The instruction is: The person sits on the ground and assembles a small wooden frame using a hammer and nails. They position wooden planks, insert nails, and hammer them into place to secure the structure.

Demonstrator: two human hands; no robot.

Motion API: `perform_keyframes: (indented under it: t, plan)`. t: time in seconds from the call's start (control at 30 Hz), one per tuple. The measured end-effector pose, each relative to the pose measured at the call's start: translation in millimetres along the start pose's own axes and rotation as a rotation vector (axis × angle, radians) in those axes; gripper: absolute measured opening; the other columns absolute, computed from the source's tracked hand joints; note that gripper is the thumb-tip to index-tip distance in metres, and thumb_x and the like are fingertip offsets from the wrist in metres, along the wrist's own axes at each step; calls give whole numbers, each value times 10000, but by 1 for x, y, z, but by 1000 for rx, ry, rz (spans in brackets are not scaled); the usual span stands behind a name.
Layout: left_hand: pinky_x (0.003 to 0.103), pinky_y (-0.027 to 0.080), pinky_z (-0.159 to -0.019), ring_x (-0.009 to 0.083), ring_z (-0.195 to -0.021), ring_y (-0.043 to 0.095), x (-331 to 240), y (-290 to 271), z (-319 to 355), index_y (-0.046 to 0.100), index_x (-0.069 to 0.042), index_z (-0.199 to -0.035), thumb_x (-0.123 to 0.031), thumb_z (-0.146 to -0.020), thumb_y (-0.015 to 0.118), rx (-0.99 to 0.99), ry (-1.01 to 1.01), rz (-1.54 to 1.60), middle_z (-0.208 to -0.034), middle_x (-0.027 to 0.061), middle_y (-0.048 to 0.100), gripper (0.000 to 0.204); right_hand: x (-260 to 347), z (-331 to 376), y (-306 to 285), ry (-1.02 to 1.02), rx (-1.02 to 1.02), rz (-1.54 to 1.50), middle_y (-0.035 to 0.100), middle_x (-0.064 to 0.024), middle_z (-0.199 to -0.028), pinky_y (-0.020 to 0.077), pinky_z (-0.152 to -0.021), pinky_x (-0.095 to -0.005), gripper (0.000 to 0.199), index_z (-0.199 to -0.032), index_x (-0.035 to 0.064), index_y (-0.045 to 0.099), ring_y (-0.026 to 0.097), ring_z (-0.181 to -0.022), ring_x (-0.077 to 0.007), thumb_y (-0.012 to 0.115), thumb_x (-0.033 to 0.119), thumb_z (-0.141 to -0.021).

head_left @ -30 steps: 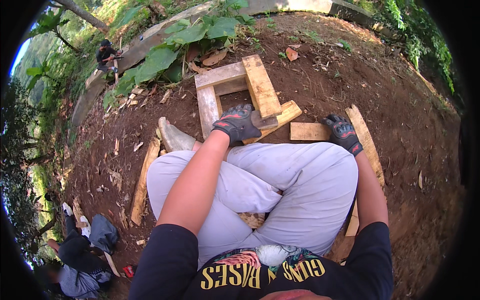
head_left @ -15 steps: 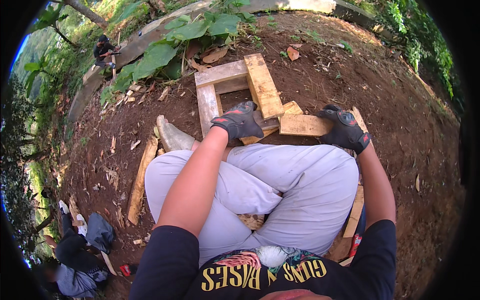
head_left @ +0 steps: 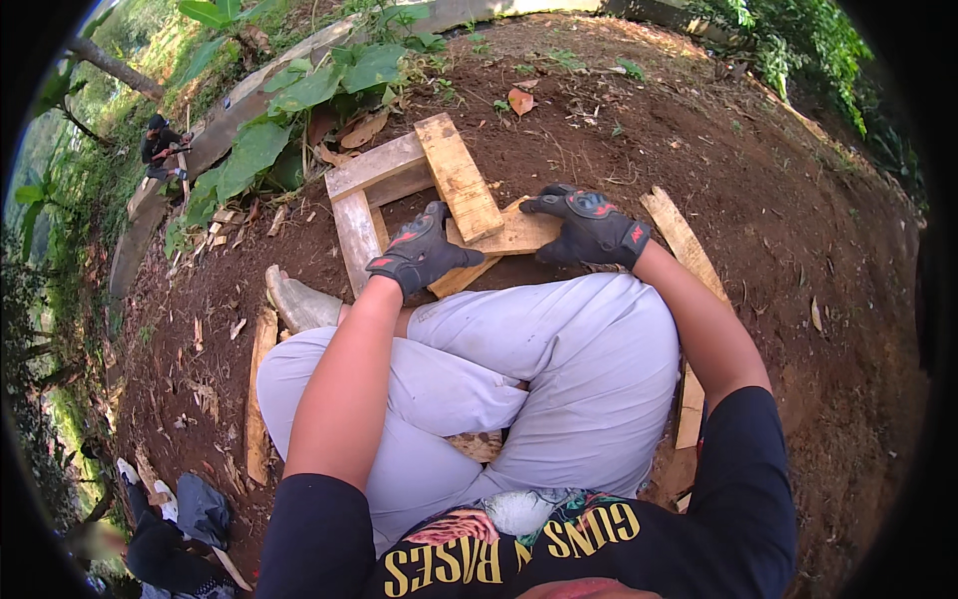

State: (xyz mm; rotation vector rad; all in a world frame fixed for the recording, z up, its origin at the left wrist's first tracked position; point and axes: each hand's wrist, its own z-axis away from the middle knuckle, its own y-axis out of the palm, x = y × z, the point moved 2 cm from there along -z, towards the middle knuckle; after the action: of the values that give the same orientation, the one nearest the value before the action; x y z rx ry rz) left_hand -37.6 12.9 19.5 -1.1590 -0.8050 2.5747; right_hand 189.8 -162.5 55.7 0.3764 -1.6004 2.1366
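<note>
**Both gloved hands on the short plank in front of your knees**

You sit cross-legged on bare brown soil, in pale trousers. Your left hand (head_left: 424, 250), in a black glove with red marks, lies palm down with curled fingers over the near end of a short plank (head_left: 514, 232), where a thinner strip of wood (head_left: 461, 277) sticks out beneath it; whether the fingers actually clench the wood cannot be told. Your right hand (head_left: 591, 228), gloved the same way, presses flat on the plank's right end, fingers spread, not wrapped around it. The plank lies on the ground just beyond your knees, its far edge touching a wooden frame (head_left: 357, 222) with one broad board (head_left: 458, 176) laid across its right side. A long board (head_left: 681, 240) lies on the soil beside your right forearm. Large green leaves (head_left: 299, 95) grow behind the frame, and another person (head_left: 160, 145) stands well apart at upper left.
</note>
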Motion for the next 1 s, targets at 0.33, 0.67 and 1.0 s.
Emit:
perform_keyframes:
  t: [0.33, 0.67, 1.0]
  plan:
    - [417, 456, -1172, 386, -1424, 553, -10, -1, 3, 421, 26, -1576, -574, -756, 887, -18, -23, -41, -1545, 276, 545, 1118, -162, 260, 1, 1218, 43, 338, 630, -211, -1485, 508, -1134, -475, 871, -1533, 106, 556, 600, -1371, -385, 875, 344, -758]
    - [422, 450, -1183, 389, -1428, 544, 0, 5, 0, 472, 11, -1550, -580, -748, 886, -98, 20, -42, -1544, 250, 553, 1079, -195, 354, 22, 1162, -130, 253, 663, -221, -1431, 521, -1117, -475, 962, -1469, 122, 608, 622, -1348, -397, 962, 333, -600]
    - [444, 472, -1164, 392, -1394, 569, 12, 5, -6, 515, -8, -1515, -605, -708, 898, -40, 94, -61, -1486, 242, 593, 1074, -135, 337, 21, 1042, -163, 267, 728, -248, -1262, 545, -1017, -499, 623, -1362, 77, 680, 682, -1207, -441, 836, 304, -804]
